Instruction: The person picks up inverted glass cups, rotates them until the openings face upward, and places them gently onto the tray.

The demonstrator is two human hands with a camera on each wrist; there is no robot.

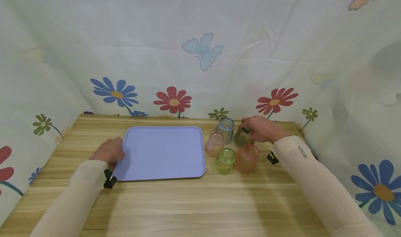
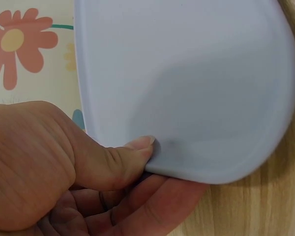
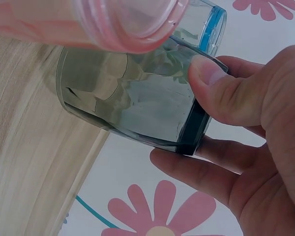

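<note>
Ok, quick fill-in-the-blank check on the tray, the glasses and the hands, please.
1. The left hand pinches the tray with its ____ on top.
2. Besides the dark glass that the right hand grips, ____ others stand nearby.
3. In the head view, the green glass is to the ____ of the tray.

Missing words: thumb; four; right.

Tot. 5 glasses (image 1: 225,163), 1 tray (image 1: 164,153) & 1 tbl (image 1: 178,209).
</note>
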